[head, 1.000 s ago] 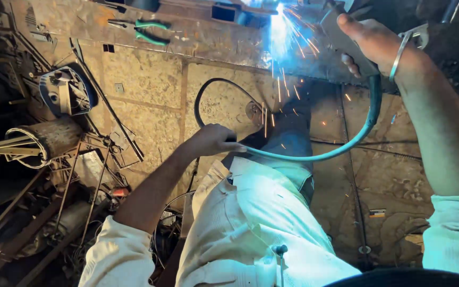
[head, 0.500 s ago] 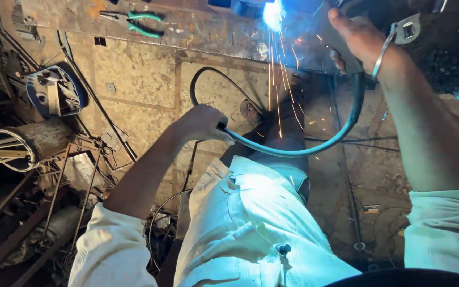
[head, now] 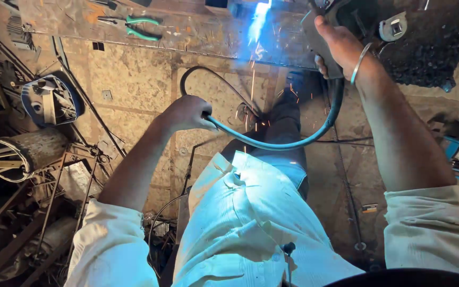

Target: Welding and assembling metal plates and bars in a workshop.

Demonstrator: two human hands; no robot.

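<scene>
Teal hose (head: 272, 142) sits clenched in my left hand (head: 187, 112); my right hand (head: 338, 45) grips the torch (head: 320, 37) above it, beside blue sparks (head: 256, 26).

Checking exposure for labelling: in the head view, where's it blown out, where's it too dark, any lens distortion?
Head view: the welding arc at top centre is blown out blue-white, its sparks streaking down; the blue glow tints the shirt; the scrap pile at lower left and the top-right corner sit in deep shadow; wide-angle stretch pulls both forearms outward; right hand and left hand stay reasonably sharp.
</scene>
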